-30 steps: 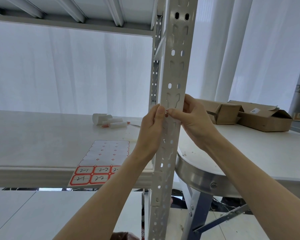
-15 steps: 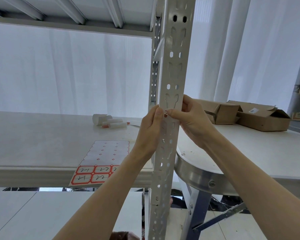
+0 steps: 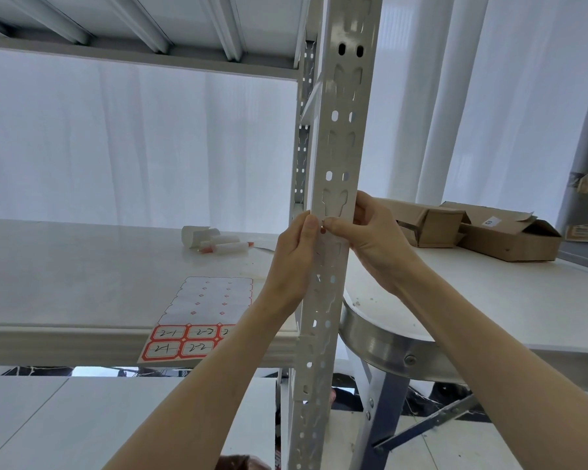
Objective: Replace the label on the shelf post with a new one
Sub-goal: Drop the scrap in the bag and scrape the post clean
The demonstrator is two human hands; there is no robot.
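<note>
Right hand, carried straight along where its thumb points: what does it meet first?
Probably the left hand, its thumb tip just across the shelf post face from the right hand.

Two hands [image 3: 291, 262] [image 3: 370, 239], one post [image 3: 340, 130], two boxes [image 3: 431, 225] [image 3: 510, 240] (cardboard)

Noted: shelf post [image 3: 340, 137] between left hand [image 3: 291, 262] and right hand [image 3: 370, 245], grey-white, with repeating round and keyhole punchings. Below left hand, label sheet [image 3: 204, 310]: white, red-bordered cells, small red diamonds, black handwriting. Right of right hand, boxes [image 3: 510, 239]: plain brown.
</note>
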